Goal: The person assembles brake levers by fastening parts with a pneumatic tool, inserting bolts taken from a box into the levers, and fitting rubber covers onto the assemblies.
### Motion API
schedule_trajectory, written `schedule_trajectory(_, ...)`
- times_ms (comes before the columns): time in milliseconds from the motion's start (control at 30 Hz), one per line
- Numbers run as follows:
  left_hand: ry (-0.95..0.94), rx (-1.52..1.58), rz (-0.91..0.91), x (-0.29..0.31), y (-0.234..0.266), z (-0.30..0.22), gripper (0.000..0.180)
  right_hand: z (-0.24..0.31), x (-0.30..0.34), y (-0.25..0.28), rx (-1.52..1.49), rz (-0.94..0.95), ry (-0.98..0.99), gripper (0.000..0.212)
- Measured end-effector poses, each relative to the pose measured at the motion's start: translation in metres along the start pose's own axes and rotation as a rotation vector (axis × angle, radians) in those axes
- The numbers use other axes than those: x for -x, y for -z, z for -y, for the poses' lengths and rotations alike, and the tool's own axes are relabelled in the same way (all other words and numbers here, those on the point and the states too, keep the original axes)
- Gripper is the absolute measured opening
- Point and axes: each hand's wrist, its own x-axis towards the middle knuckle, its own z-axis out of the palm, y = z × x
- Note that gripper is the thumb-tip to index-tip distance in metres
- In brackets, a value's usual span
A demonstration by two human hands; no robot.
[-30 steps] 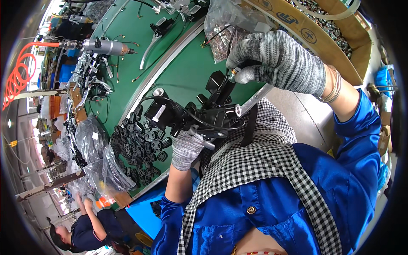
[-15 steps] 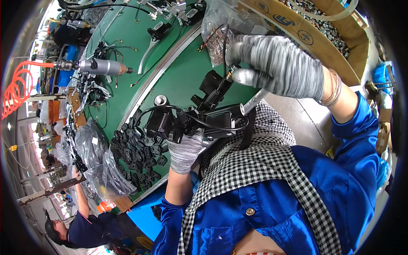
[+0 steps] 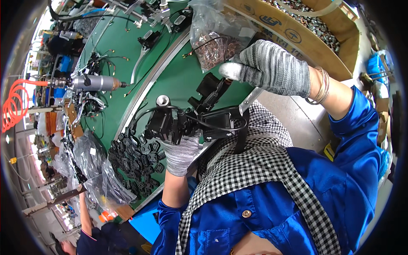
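Both my hands wear grey striped knit gloves. My left hand [image 3: 182,156] is closed round the underside of a black mechanical assembly [image 3: 159,122], which has a silver ring-shaped end and a looping black cable [image 3: 221,128]. Over the bench edge, my right hand [image 3: 272,70] is closed in a pinch at the far end of the assembly's upper black arm [image 3: 209,91]. Thumb and fingertips meet around the tip there, hiding most of it. A thin black wire with small coloured ends sticks out beyond those fingers, across a clear bag [image 3: 219,49] of copper-coloured rings.
A heap of small black parts [image 3: 138,159] lies on the green bench [image 3: 123,76]. Further left are an air screwdriver [image 3: 95,83] on a coiled orange hose and crumpled plastic bags [image 3: 95,165]. A carton of small metal parts [image 3: 335,61] stands at right. Another person [image 3: 97,238] is at lower left.
My right fingers have closed down on the arm's tip, and that hand sits slightly lower and further left. My left hand keeps hold of the assembly. The whole view has shifted slightly.
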Motion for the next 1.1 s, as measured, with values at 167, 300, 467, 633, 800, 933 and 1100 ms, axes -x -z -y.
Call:
schedule_trajectory(167,-0.309,-0.358,-0.107,-0.015,0.01,-0.003,0.023,-0.003,0.01,0.01,0.059,-0.161,0.272,0.032)
schedule_trajectory(300,-0.258,-0.263,-0.089,-0.02,0.009,-0.006,0.024,0.008,0.018,0.024,0.137,-0.076,0.05,0.047)
schedule_trajectory(467,-0.105,-0.098,-0.035,-0.015,-0.008,0.003,0.024,0.01,0.066,0.104,-0.085,0.117,-0.344,0.024)
schedule_trajectory(633,-0.037,-0.016,-0.023,-0.022,-0.018,0.011,0.024,-0.059,0.092,0.158,0.498,-0.148,-0.73,0.021)
schedule_trajectory(800,0.04,0.084,0.0,-0.013,-0.012,0.003,0.025,-0.117,0.068,0.158,0.622,0.048,-0.732,0.027)
schedule_trajectory(933,0.135,0.178,0.021,0.004,-0.01,-0.002,0.025,-0.139,0.042,0.146,0.496,0.117,-0.892,0.037)
schedule_trajectory(1100,0.174,0.174,0.04,0.01,-0.014,0.001,0.026,-0.161,0.034,0.145,0.606,0.214,-0.849,0.028)
